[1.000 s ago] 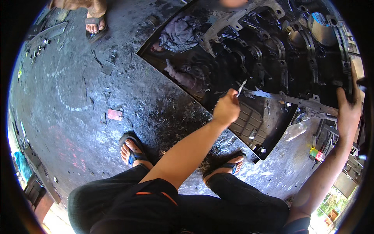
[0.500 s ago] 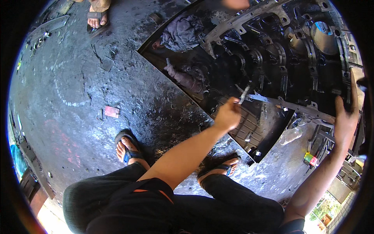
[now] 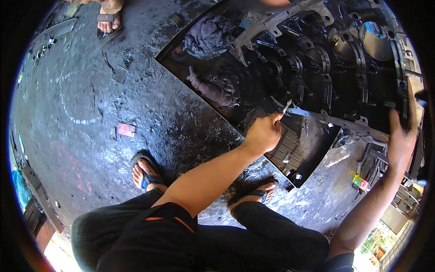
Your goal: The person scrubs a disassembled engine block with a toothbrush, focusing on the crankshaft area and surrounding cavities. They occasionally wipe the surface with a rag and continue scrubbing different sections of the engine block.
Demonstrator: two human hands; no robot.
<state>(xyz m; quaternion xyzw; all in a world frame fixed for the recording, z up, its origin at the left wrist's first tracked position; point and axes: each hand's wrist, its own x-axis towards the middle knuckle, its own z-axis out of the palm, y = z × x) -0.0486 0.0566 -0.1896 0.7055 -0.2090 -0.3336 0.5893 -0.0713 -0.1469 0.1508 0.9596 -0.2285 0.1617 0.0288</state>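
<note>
Left hand: The left hand [image 3: 264, 136] is held above the near edge of the tray, with its fingers pinched together on a pale stick.
Pale stick: The pale stick [image 3: 287, 107] is gripped at its near end by the thumb and forefinger; its free end is pointed far and slightly right, over the near rail. Whether the rail is touched by the tip cannot be told.
Near rail: The near rail [image 3: 335, 119] is formed along the near side of the engine block [image 3: 317, 86] and is run toward the right hand.
Right hand: The right hand [image 3: 402, 136] is placed at the right end of the engine block, with thumb and forefinger spread apart; the other fingers are hidden.
Tray: The shallow metal tray [image 3: 213, 109] is positioned on the floor [image 3: 90, 97], its left part exposed beside the engine block.
Tray contents, far left: A crumpled grey cloth [image 3: 209, 38] is lodged in the far corner; a twisted cloth [image 3: 210, 90] is laid nearer.
Tray contents, near: A ribbed plate [image 3: 290, 141] is seated flat; a small metal cylinder [image 3: 297, 177] is located by the near corner.
Right of tray: A clear plastic bottle [image 3: 337, 156] is laid on the floor.
</note>
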